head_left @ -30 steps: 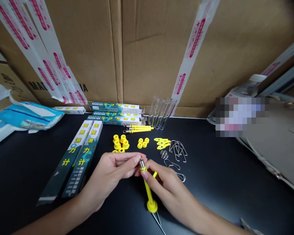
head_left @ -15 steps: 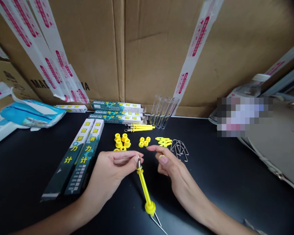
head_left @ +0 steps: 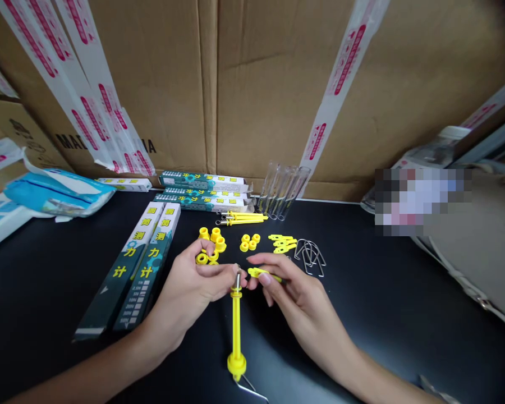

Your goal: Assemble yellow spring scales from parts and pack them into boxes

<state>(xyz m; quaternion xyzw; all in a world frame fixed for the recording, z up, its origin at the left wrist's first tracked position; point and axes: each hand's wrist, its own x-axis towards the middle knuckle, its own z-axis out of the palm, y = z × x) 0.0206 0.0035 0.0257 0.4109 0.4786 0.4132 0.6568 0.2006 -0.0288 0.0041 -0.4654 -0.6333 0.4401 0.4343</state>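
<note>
My left hand (head_left: 189, 286) is closed, pinching the spring end of a yellow spring-scale rod (head_left: 236, 325) between thumb and fingers. The rod hangs toward me, with a round yellow cap (head_left: 236, 366) and a bent wire hook (head_left: 252, 390) at its lower end. In my right hand (head_left: 301, 289), closed, a small flat yellow tab (head_left: 257, 272) is pinched between thumb and fingers. Its tip points at the metal spring (head_left: 238, 280), close to my left fingertips. Whether tab and spring touch, I cannot tell.
Beyond my hands lie yellow collars (head_left: 220, 243), small yellow rings (head_left: 244, 246), yellow tabs (head_left: 283, 244) and wire hooks (head_left: 310, 255). Clear tubes (head_left: 281, 193) stand behind more yellow rods (head_left: 246, 217). Printed boxes (head_left: 130, 269) lie left; a bag (head_left: 471, 252) and bottle (head_left: 429, 148) are right.
My right hand has turned and now shows the yellow tab, moved nearer the spring. The rod's lower end has swung left, and my left index finger has lifted.
</note>
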